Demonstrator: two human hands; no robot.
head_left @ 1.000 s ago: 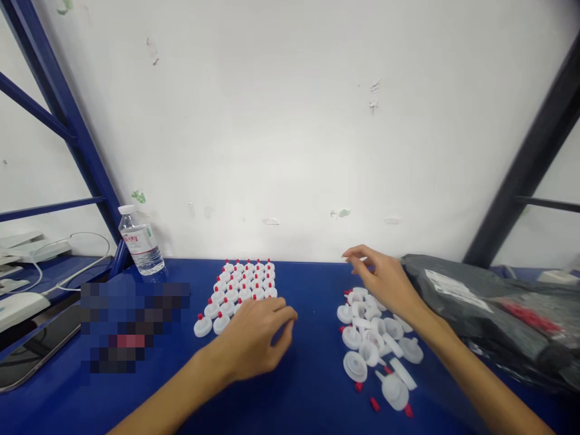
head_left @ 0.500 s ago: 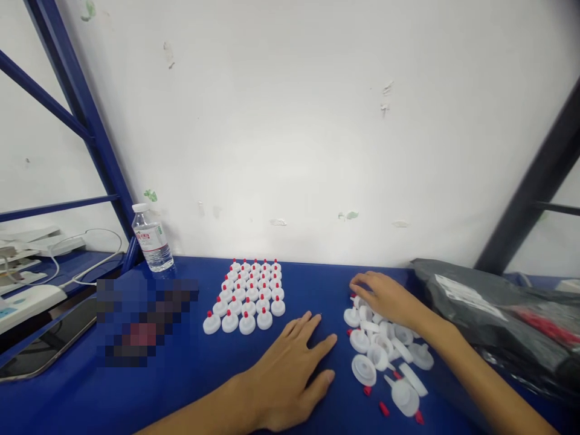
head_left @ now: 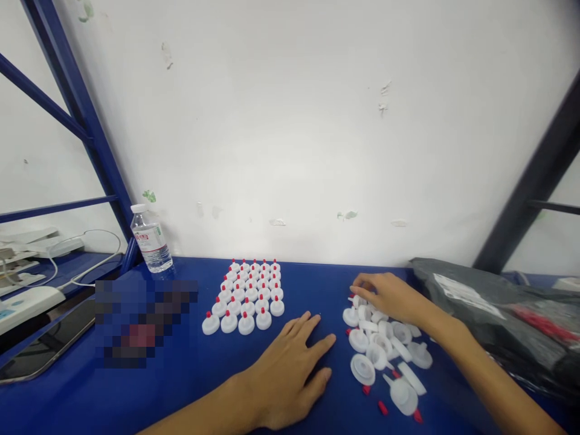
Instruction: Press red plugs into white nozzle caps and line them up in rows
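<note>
My left hand (head_left: 290, 371) lies flat on the blue tabletop with its fingers spread, and nothing is in it. Just beyond its fingertips stand rows of white nozzle caps (head_left: 247, 323) with red tips, all upright. At the far edge of a loose pile of white plastic parts (head_left: 362, 368) rests my right hand (head_left: 385, 296). Its fingers curve loosely, with a gap between thumb and forefinger, and no held part shows. The fingers hide part of the pile there. A few red tips (head_left: 383, 408) are scattered along the pile's near side.
At the back left a water bottle (head_left: 151, 241) stands against the wall. A phone (head_left: 49, 344) lies at the left edge, beside a white power strip (head_left: 31, 302). Dark plastic bags (head_left: 489, 314) cover the right side. A blurred patch hides something left of the rows.
The view has shifted very slightly. Both hands stay where they were, and neither the rows nor the pile has visibly altered.
</note>
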